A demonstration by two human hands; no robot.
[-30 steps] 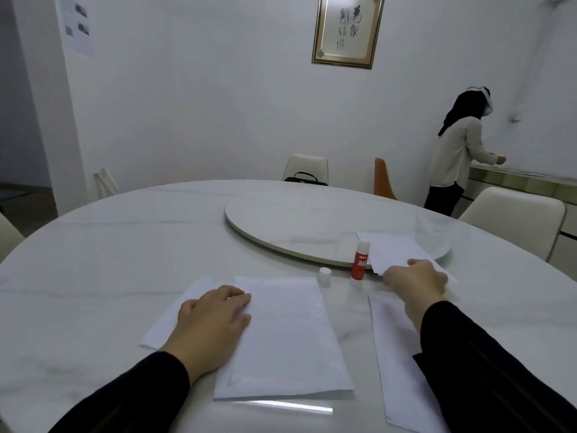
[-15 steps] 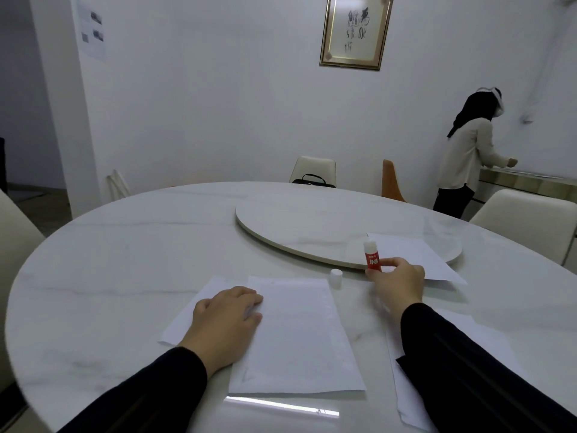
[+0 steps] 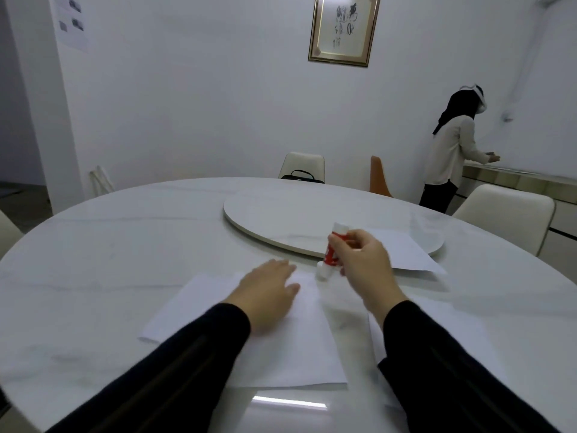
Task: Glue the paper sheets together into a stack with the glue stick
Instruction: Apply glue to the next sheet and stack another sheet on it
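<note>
Right hand: your right hand (image 3: pixel 363 264) has lifted off the desk and is now clamped around the glue stick (image 3: pixel 332 252), fingers curled on its red barrel; a second ago it was at the loose sheet further right.
Glue stick: held tilted in the air above the far edge of the sheets, white end uppermost; a moment ago it stood upright on the desk.
Cap: the small white cap (image 3: pixel 321 273) lies on the desk just below the stick, so the stick appears uncapped.
Left hand: your left hand (image 3: pixel 268 292) has stayed flat on the glued stack (image 3: pixel 290 345), fingers spread and relaxed, pressing it down; blurred, so finer detail cannot be told.
Glued stack: near edge of the desk, in front of you, with a sheet corner (image 3: pixel 175 310) showing out to the left from beneath.
Loose sheets: one sheet (image 3: pixel 402 254) lies partly on the turntable rim; more paper (image 3: pixel 449 332) sits at the near right, under your right sleeve.
Desk: round white marble top (image 3: pixel 125 245) with a raised turntable (image 3: pixel 296 220) at its middle.
Meaning for the task: you now have the stick in hand, so the likely next step is spreading glue on the top sheet before adding another.
</note>
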